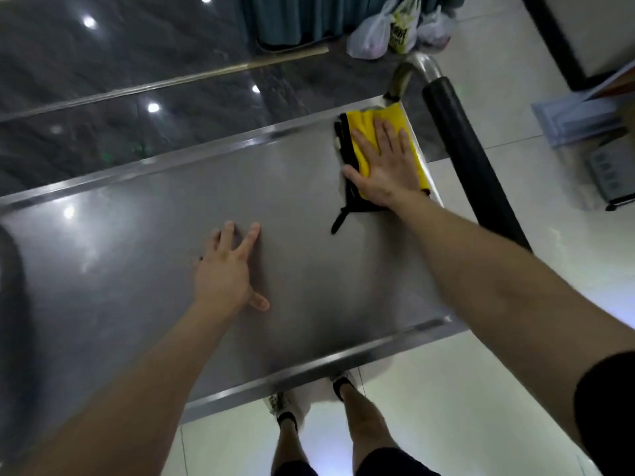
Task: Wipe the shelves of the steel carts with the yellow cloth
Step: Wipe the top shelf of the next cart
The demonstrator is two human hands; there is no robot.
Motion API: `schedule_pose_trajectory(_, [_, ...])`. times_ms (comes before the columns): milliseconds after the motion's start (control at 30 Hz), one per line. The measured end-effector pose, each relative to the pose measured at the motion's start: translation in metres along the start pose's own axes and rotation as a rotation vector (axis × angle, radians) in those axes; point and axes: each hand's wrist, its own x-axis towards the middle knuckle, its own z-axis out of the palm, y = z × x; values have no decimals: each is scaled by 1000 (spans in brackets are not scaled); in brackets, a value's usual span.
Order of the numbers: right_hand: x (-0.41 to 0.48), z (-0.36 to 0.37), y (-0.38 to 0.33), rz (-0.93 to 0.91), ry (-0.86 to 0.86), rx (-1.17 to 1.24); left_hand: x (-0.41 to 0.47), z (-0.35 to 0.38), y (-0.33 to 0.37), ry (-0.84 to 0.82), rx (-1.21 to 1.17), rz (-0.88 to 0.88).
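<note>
Two hands flat on shelf (pixel 144 255); right hand (pixel 385 166) presses yellow cloth (pixel 395 120).

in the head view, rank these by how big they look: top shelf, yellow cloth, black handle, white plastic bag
1. top shelf
2. black handle and yellow cloth: about alike, not ranked
3. white plastic bag, though it lies farther from the camera

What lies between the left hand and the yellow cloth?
Head view: only bare shelf between left hand and yellow cloth, besides the cloth's trailing black strap.

Brushed steel shelf (pixel 309 207) — smooth, glossy, soft yellow cloth (pixel 364 132)
</note>
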Motion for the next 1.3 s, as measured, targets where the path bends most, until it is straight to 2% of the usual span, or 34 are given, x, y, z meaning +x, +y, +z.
schedule_pose_trajectory(100, [42, -4, -3, -16, -11, -21, 2, -2, 1, 11, -22, -12])
schedule_pose_trajectory(200, [20, 6, 4, -52, 32, -15, 1, -4, 1, 1, -26, -5])
schedule_pose_trajectory(467, [-186, 48, 27, -34, 90, -17, -6, -8, 3, -7, -51, 7])
schedule_pose_trajectory(600, [-253, 70, -28, 88, 93, 40, -4, -1, -1, 30, -50, 21])
schedule_pose_trajectory(767, [-270, 84, -139, -264, 66, 99, -10, 9, -15, 62, -142, 71])
schedule_pose_trajectory(900, [-274, 74, -144, -296, 13, 52, -49, 30, -60, 113, -454, 49])
schedule_pose_trajectory(1000, [-274, 65, -146, -251, -42, 6, -94, 61, -123, 160, -354, -59])
schedule_pose_trajectory(1133, [-264, 60, -167, -131, -73, -35, -145, 105, -200, 97, -234, -250])
schedule_pose_trajectory(1300, [-215, 56, -212, -55, -60, -2, -145, 126, -235, 109, -224, -194])
